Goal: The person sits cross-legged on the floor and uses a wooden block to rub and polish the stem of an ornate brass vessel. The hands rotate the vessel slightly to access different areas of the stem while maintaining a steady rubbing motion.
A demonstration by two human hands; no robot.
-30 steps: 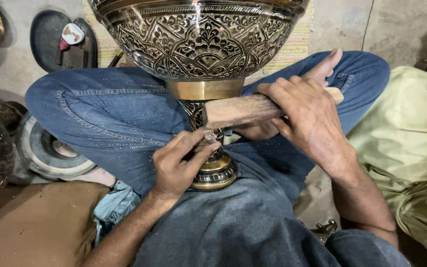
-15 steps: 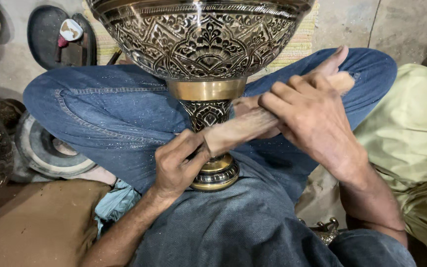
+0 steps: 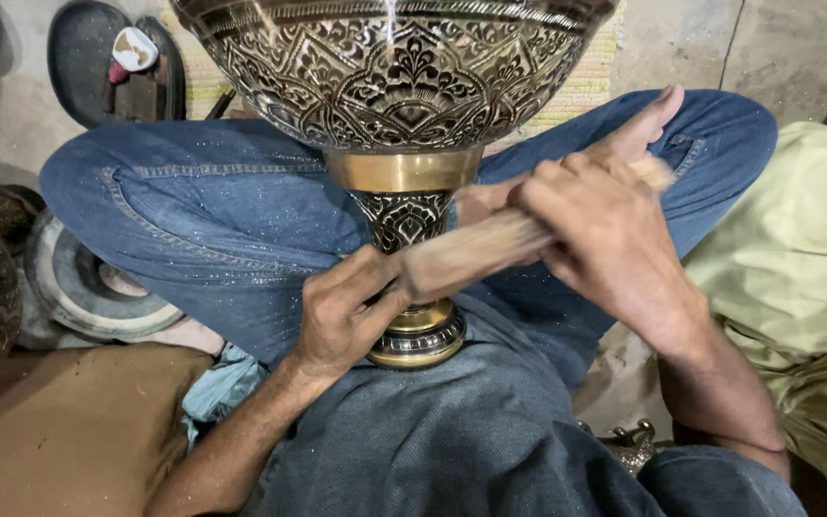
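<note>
We hold an engraved vase (image 3: 394, 86) between our crossed legs, its wide patterned bowl toward the top of the view, its brass collar below the bowl and its ringed foot resting on the jeans (image 3: 222, 220) at our lap. Our left hand (image 3: 342, 311) is curled shut around the narrow stem just above the foot, thumb and fingers pinched at the spot where the stick meets the metal. Our right hand (image 3: 605, 235) is clamped on a wooden stick (image 3: 476, 251), fingers wrapped over it and thumb stretched out past it toward the knee. The stick lies slantwise, its lower end touching the stem beside our left hand; it is blurred.

To the left lie a round metal disc (image 3: 88, 287) on the floor and a dark tray (image 3: 83, 57) against the wall. A pale green cloth (image 3: 796, 278) lies at the right, and a blue rag (image 3: 222, 383) shows under our left forearm.
</note>
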